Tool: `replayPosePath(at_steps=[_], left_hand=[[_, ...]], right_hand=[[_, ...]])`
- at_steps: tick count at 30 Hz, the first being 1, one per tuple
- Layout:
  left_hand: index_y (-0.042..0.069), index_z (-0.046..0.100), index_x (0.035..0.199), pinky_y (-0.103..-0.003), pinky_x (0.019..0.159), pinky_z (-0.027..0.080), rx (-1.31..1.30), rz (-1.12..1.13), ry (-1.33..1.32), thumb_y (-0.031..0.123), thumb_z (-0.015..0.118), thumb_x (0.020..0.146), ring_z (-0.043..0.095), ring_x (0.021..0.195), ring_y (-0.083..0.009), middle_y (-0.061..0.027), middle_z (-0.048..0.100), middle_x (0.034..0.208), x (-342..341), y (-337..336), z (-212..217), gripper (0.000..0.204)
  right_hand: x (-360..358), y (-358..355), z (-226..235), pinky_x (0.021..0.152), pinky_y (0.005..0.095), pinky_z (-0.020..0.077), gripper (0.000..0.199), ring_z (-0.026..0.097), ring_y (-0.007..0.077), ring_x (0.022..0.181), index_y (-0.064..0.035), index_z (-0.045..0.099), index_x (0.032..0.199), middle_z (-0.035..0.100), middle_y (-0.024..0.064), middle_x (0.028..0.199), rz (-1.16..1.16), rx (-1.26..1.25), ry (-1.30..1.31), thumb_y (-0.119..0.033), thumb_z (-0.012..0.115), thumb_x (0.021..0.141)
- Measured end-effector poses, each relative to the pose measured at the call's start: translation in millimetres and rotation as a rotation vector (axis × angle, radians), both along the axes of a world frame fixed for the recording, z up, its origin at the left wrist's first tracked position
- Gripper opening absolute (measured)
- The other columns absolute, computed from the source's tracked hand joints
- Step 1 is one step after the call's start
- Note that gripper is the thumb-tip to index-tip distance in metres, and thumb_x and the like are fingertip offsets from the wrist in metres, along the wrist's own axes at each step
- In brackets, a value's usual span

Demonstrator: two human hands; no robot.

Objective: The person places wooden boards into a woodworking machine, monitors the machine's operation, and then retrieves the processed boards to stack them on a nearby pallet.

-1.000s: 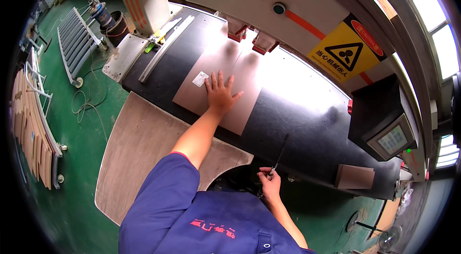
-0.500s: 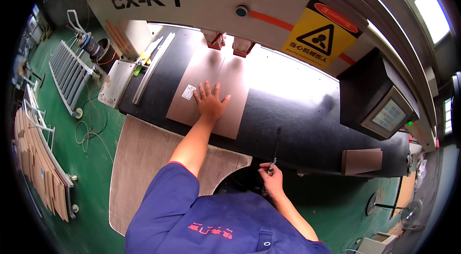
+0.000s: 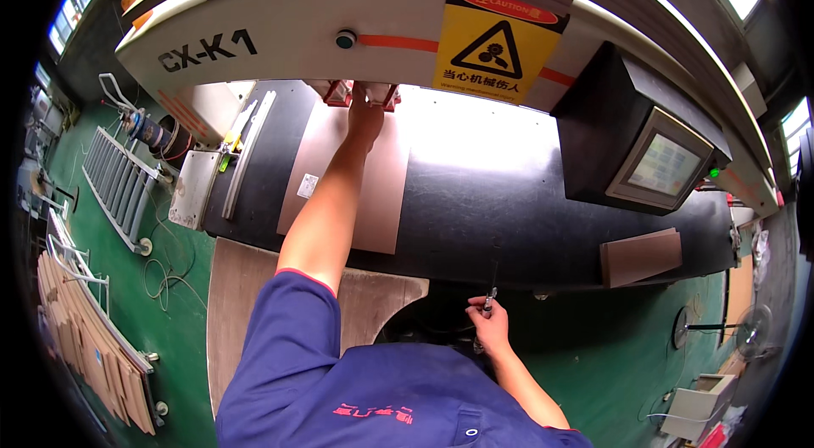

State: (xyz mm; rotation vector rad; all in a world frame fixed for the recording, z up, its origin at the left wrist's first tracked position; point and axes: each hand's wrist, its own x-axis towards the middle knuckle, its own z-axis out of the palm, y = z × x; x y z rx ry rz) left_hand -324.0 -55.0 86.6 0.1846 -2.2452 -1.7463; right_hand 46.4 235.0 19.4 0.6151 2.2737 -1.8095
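My left arm stretches over a brown flat panel (image 3: 381, 198) with a small white label, which lies on the black worktable (image 3: 483, 202). At the panel's far end, my left hand (image 3: 365, 119) reaches up between the red-edged pressers (image 3: 337, 94) beneath the machine's beam; its fingers are hidden there. My right hand (image 3: 489, 323), closed near the table's front edge, holds a slim silver tool (image 3: 490, 300) with a thin dark tip. What its lower part joins cannot be made out.
A dark control box with a screen (image 3: 668, 161) overhangs the table's right side. Below it lies a small stack of brown boards (image 3: 641, 257). A wooden shelf (image 3: 246, 287) juts out at the front left. A roller stand (image 3: 117, 185) and a cart of boards (image 3: 93, 338) stand leftward.
My left hand has gone from lying spread on the panel to up among the pressers. My right hand still grips the tool. The view has shifted.
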Motion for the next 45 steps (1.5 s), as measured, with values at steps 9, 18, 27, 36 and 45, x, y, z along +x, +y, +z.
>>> replayPosePath(at_steps=[9,18,27,36,45], left_hand=[[0.008,0.025,0.149,-0.037,0.108,0.033,-0.098,-0.108,0.017,-0.004,0.056,0.070,0.038,0.136,-0.0343,-0.0190,0.043,0.143,16.3,11.5,-3.3,0.085],[0.003,0.025,0.148,-0.041,0.107,0.038,0.002,-0.019,-0.107,0.013,0.065,0.078,0.042,0.135,-0.0340,-0.0217,0.041,0.146,4.0,-18.9,-40.9,0.081],[0.004,0.038,0.140,-0.050,0.109,0.032,-0.784,-0.039,-0.259,0.040,0.064,0.083,0.034,0.133,-0.0434,-0.0254,0.035,0.144,134.9,-89.1,-98.1,0.071],[0.013,0.041,0.140,-0.064,0.108,0.021,-1.127,0.160,-0.104,0.068,0.061,0.077,0.026,0.137,-0.0463,-0.0234,0.031,0.148,194.2,-65.8,-140.9,0.087],[0.014,0.044,0.138,-0.065,0.109,0.017,-1.027,0.171,-0.101,0.067,0.061,0.077,0.024,0.138,-0.0469,-0.0219,0.033,0.147,190.4,-69.9,-148.9,0.084]], right_hand=[[-1.5,12.3,-10.9,0.073,0.0245,0.0482,0.017,0.061,0.0111,0.078,0.0029,0.064,0.102,0.066,0.0069,0.084,0.084,-0.032,-0.092,-0.002,0.064,0.086],[5.0,11.6,-10.2,0.065,0.0230,0.0447,0.017,0.055,0.0067,0.067,0.0007,0.066,0.101,0.065,0.0012,0.078,0.063,-0.089,-0.044,-0.007,0.066,0.085],[-5.6,19.4,-0.7,0.062,0.0226,0.0450,0.017,0.056,0.0092,0.067,0.0013,0.063,0.101,0.066,0.0062,0.082,0.041,-0.146,-0.056,-0.001,0.062,0.084],[-1.4,-4.7,19.9,0.054,0.0219,0.0438,0.014,0.053,0.0063,0.061,-0.0003,0.065,0.098,0.058,-0.0018,0.069,0.131,-0.180,-0.151,-0.003,0.065,0.084],[4.3,8.6,0.4,0.059,0.0222,0.0432,0.018,0.054,0.0073,0.063,0.0006,0.066,0.101,0.065,0.0026,0.078,0.194,-0.083,-0.095,-0.001,0.064,0.083]])
